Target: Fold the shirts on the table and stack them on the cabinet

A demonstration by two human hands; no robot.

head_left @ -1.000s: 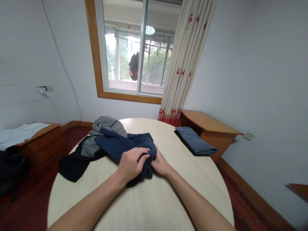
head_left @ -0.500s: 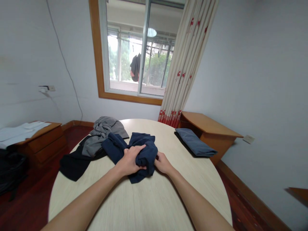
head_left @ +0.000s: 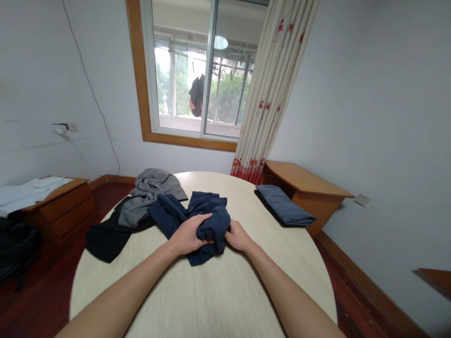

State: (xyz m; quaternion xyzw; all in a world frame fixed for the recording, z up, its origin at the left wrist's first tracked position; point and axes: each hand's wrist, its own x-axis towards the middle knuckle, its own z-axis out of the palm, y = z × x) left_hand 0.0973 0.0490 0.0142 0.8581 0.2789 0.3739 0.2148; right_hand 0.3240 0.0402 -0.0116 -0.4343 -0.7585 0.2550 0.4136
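A bunched navy garment [head_left: 207,206] lies crumpled at the middle of the round table [head_left: 197,300]. My left hand [head_left: 190,236] grips its near left side, thumb over the top and fingers tucked under a fold. On the garment's right edge, my right hand [head_left: 238,236] is closed, its fingertips partly hidden by the cloth. One part of the garment stretches left and touches a grey garment [head_left: 160,183], which lies heaped over a black garment [head_left: 109,237]. Whether the navy piece is a top or trousers, I cannot tell.
Folded blue-grey and black clothes [head_left: 285,206] lie near the table's right edge. Behind them stands a wooden desk [head_left: 306,178]. A curtain [head_left: 268,108] hangs beside the window. Left of the table is a low wooden cabinet [head_left: 68,204] with papers on top.
Both hands keep hold of the navy garment in nearly the same place, and its folds shift only slightly. The whole view has moved a little.
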